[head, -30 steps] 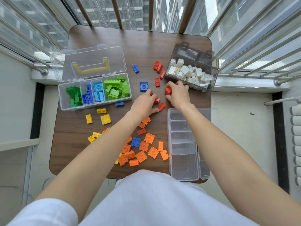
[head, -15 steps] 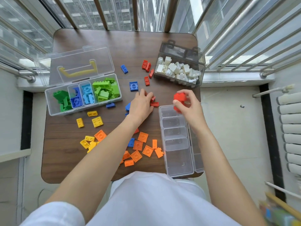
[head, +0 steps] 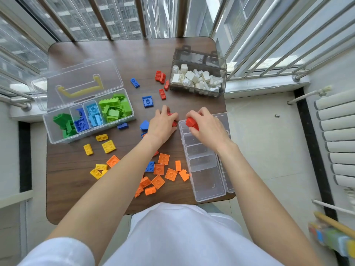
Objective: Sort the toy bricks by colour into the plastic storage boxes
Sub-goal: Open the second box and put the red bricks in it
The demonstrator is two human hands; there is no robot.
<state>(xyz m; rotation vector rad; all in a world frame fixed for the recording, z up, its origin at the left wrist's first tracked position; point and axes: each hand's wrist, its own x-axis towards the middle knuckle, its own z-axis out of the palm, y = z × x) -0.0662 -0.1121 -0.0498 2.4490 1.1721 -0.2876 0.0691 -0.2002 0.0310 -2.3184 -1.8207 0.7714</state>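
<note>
My right hand point(head: 208, 127) grips red bricks point(head: 192, 122) over the far compartment of the clear divided box point(head: 207, 181) at the table's right edge. My left hand point(head: 162, 123) lies over more red bricks point(head: 170, 113) just left of that box, its fingers curled round them. Loose red bricks point(head: 162, 94) lie further back, beside the grey box of white bricks point(head: 197, 81). The clear box on the left point(head: 57, 138) holds green and blue bricks. Orange bricks point(head: 163, 173), yellow bricks point(head: 108, 146) and blue bricks point(head: 147, 101) are scattered on the wooden table point(head: 76, 169).
The left box's lid point(head: 80, 81) with a yellow handle stands open behind it. Window bars run along the table's far side. A white radiator point(head: 338, 139) is on the right, past a strip of floor. My white clothing fills the near foreground.
My right hand has carried red bricks from the table near the white-brick box down to the far end of the divided box. My left hand has stayed over the red bricks beside it.
</note>
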